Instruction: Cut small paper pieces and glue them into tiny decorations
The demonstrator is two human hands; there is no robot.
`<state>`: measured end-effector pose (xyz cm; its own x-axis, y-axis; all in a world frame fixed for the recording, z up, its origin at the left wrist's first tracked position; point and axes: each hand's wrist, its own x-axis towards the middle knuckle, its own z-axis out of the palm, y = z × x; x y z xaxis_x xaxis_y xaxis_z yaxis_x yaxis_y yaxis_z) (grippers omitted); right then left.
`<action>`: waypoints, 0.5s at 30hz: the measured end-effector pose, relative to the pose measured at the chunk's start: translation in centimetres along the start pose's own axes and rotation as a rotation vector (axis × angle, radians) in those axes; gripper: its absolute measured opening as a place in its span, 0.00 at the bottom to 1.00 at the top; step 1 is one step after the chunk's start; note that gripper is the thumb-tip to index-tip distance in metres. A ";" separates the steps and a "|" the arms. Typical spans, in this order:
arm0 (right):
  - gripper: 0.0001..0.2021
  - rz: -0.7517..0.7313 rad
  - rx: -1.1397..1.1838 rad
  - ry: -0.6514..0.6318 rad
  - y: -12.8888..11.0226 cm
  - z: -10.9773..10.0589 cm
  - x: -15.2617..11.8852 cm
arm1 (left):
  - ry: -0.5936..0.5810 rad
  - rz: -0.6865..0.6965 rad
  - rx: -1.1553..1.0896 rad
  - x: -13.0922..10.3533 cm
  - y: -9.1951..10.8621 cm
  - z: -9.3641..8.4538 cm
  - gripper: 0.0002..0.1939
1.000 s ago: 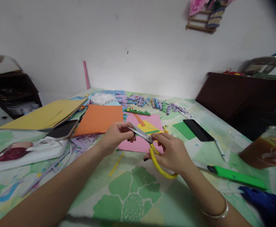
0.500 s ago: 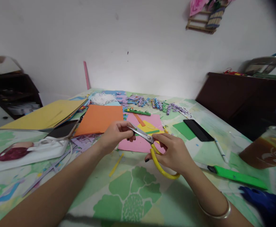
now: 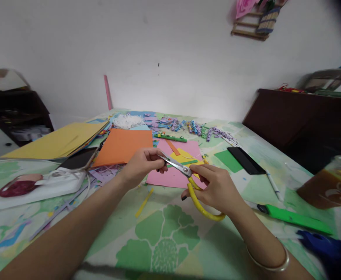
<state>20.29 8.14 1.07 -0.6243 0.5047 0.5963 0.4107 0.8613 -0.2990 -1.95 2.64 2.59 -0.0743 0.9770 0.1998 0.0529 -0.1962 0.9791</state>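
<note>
I am holding a pair of scissors with silver metal blades and curved yellow handles (image 3: 185, 170) in my right hand (image 3: 217, 188), the fingers wrapping around the handles near the pivot. The blades are pointing left toward my left hand (image 3: 141, 167), whose fingers and thumb are curling together at the tips; something tiny and green is showing there, but I cannot tell whether those fingers are gripping it. Both hands are hovering over the middle of the surface (image 3: 159, 221), where a flat pink paper sheet (image 3: 163, 178) is lying just beyond the scissors, bearing a yellow paper piece (image 3: 182, 156), a slim orange paper strip (image 3: 173, 147) and a narrow green strip (image 3: 186, 163). A thin yellow strip (image 3: 144, 203) is lying nearer me. To the left, a large orange paper sheet (image 3: 125, 144) is resting beside the pink one, and a green decorated tube (image 3: 170, 137) is lying at the pink sheet's far edge. On the right, a black rectangular phone (image 3: 245, 160) is overlapping a green paper square (image 3: 227, 160), while a cutter with a bright green handle (image 3: 299, 219) is lying nearer my right forearm. A silver metal bangle (image 3: 275, 268) is circling that forearm.
</note>
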 end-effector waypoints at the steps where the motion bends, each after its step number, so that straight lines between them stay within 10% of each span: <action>1: 0.21 -0.001 0.000 -0.001 0.0 0.0 0.0 | -0.001 -0.002 -0.001 0.0 0.0 0.0 0.06; 15: 0.21 -0.026 0.005 0.014 0.1 0.0 0.0 | 0.006 -0.033 -0.030 0.1 -0.3 -0.3 0.03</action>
<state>20.35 8.24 1.09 -0.6256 0.4811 0.6141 0.3907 0.8746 -0.2871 -2.24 2.80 2.32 -0.0819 0.9824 0.1679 0.0201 -0.1668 0.9858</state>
